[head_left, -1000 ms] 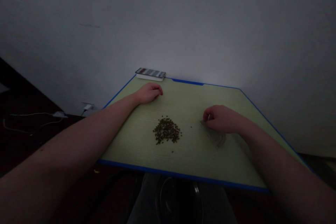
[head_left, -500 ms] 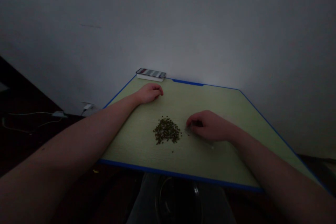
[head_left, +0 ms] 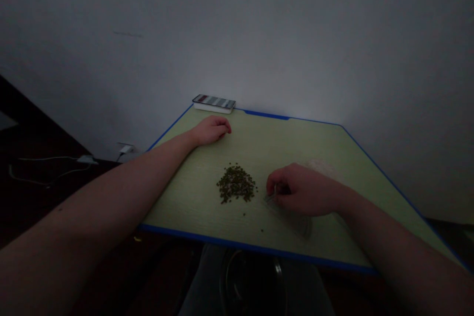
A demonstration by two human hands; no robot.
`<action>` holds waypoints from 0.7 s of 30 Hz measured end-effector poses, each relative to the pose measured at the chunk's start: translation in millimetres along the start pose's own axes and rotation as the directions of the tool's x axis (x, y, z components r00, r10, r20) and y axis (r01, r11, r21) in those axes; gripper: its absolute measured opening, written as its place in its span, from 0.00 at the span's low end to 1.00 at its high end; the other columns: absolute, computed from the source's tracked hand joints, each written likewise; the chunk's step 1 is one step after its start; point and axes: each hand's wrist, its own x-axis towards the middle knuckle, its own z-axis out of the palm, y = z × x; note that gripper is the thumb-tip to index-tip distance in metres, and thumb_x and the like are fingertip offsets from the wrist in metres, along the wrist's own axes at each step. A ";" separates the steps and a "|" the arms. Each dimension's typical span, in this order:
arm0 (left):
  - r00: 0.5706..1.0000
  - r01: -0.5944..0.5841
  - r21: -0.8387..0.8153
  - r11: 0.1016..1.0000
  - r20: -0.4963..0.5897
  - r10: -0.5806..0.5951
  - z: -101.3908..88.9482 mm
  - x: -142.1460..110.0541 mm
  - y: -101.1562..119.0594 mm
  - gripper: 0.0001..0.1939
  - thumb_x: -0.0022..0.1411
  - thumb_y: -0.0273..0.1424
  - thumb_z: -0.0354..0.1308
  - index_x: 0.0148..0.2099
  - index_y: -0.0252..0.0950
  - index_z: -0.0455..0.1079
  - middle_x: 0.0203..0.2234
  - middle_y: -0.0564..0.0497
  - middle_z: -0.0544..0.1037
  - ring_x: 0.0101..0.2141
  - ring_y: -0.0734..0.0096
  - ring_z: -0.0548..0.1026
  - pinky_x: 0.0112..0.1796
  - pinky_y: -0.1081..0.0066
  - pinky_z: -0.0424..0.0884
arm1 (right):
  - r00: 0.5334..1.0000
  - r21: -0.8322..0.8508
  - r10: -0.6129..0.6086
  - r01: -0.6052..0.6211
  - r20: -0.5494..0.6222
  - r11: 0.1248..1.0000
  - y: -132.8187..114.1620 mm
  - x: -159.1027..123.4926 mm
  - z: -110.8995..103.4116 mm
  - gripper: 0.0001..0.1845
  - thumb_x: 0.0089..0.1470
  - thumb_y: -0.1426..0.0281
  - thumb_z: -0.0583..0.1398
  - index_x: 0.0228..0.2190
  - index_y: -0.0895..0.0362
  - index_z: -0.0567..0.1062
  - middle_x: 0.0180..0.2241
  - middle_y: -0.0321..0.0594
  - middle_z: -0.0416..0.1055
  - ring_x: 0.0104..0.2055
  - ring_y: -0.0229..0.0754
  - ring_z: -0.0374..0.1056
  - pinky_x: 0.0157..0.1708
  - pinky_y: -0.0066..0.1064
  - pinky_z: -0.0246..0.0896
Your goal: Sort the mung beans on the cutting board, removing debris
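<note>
My left hand (head_left: 212,130) rests on the far left of the table, its fingers loosely curled in, with nothing visible in them. My right hand (head_left: 298,190) pinches a clear, flat plastic piece (head_left: 296,222) by its edge, between thumb and fingers. The piece slants down toward me over the tabletop; its exact shape is hard to make out. Left of my right hand, apart from it, lies a heap of small greenish-brown beans (head_left: 236,183), with some paler bits among them. A stray bean (head_left: 262,230) sits near the front edge.
The pale table (head_left: 177,197) has a blue rim. A phone (head_left: 214,101) lies on a white box (head_left: 211,108) at the back left, by the wall. Beyond my right hand is a faint whitish patch (head_left: 322,165) of tiny bits. A dark round vessel (head_left: 254,281) sits at my lap.
My right hand moved left with the clear plastic piece, then back a little and nearer to me. A stray bean shifted toward the front edge. The whitish patch now shows. My left hand stayed still.
</note>
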 end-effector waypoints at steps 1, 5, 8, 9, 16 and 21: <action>1.000 0.000 -0.004 1.000 0.004 0.000 -0.1 0.2 -0.4 0.07 0.49 0.29 0.49 0.30 0.34 0.68 0.12 0.57 0.62 0.15 0.79 0.59 0.19 0.75 0.52 | 1.000 0.001 -0.019 0.019 0.007 1.000 -0.2 0.1 0.2 0.11 0.42 0.76 0.55 0.30 0.57 0.75 0.20 0.33 0.68 0.21 0.33 0.60 0.20 0.24 0.50; 1.000 0.016 0.000 1.000 0.007 -0.016 -0.1 0.5 -1.3 0.08 0.49 0.29 0.49 0.30 0.34 0.68 0.12 0.57 0.62 0.15 0.79 0.59 0.19 0.75 0.52 | 0.990 0.027 -0.144 0.143 0.009 0.989 -6.4 3.0 4.7 0.14 0.46 0.76 0.55 0.35 0.56 0.76 0.25 0.34 0.72 0.24 0.34 0.63 0.24 0.25 0.53; 1.000 0.013 0.004 1.000 0.003 -0.013 0.2 0.7 -1.8 0.08 0.49 0.29 0.49 0.31 0.34 0.68 0.12 0.57 0.62 0.15 0.79 0.59 0.19 0.75 0.52 | 0.968 0.009 -0.243 0.244 -0.061 0.970 -16.7 6.9 12.5 0.15 0.49 0.77 0.54 0.37 0.57 0.76 0.32 0.38 0.74 0.30 0.36 0.66 0.32 0.27 0.56; 1.000 0.010 0.004 1.000 0.001 -0.010 0.3 0.8 -2.1 0.08 0.49 0.29 0.50 0.31 0.34 0.69 0.13 0.57 0.62 0.16 0.79 0.59 0.19 0.76 0.52 | 0.960 -0.005 -0.268 0.268 -0.082 0.963 -20.2 8.0 15.0 0.15 0.50 0.77 0.53 0.38 0.57 0.76 0.33 0.39 0.74 0.32 0.37 0.66 0.34 0.27 0.56; 1.000 0.017 0.006 1.000 -0.007 -0.017 -0.1 1.8 -4.4 0.08 0.49 0.30 0.50 0.31 0.34 0.69 0.13 0.57 0.63 0.16 0.80 0.59 0.19 0.76 0.52 | 0.929 0.017 -0.369 0.369 0.014 0.929 -30.3 5.3 19.8 0.15 0.50 0.79 0.54 0.38 0.58 0.76 0.35 0.40 0.74 0.36 0.38 0.67 0.39 0.28 0.57; 1.000 0.019 -0.010 1.000 -0.001 -0.019 0.2 0.1 -1.5 0.08 0.49 0.29 0.50 0.31 0.33 0.68 0.13 0.57 0.62 0.16 0.80 0.59 0.19 0.76 0.52 | 0.910 0.067 -0.399 0.393 0.115 0.917 -28.5 -0.5 19.8 0.15 0.50 0.78 0.54 0.38 0.58 0.76 0.35 0.40 0.75 0.37 0.38 0.68 0.39 0.28 0.58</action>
